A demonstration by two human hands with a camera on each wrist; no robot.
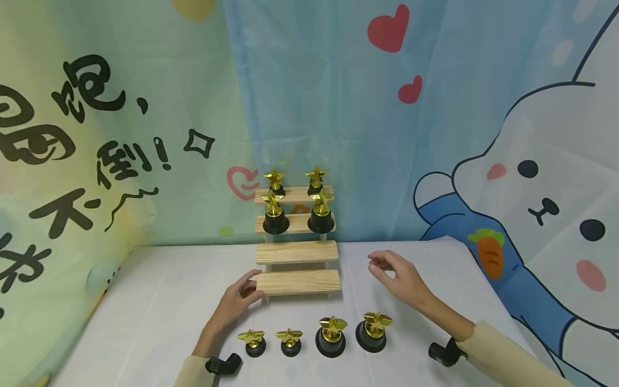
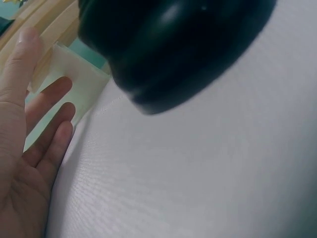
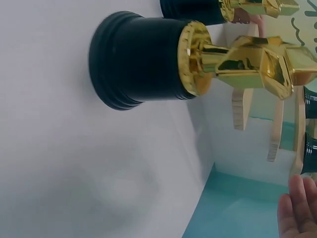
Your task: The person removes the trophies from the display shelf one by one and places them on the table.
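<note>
A stepped wooden display rack point(image 1: 297, 251) stands at the back of the table. My left hand point(image 1: 238, 295) is at the left end of its lowest shelf point(image 1: 298, 282), fingers loosely extended; in the left wrist view they reach beside a pale upright support point(image 2: 81, 74). To the right of the rack hovers my right hand point(image 1: 398, 275), fingers loosely bent and holding nothing; its fingertips point(image 3: 299, 203) show in the right wrist view. In front of the rack stand two small trophies point(image 1: 254, 344) point(image 1: 290, 344) and two larger trophies point(image 1: 330, 338) point(image 1: 373, 334), gold stars on black bases.
Two small star trophies point(image 1: 275, 183) point(image 1: 316, 181) stand on the top shelf, with two larger trophies point(image 1: 275, 219) point(image 1: 321, 217) on the shelf below. A printed cloth backdrop point(image 1: 300, 80) hangs behind the white-covered table point(image 1: 164, 301).
</note>
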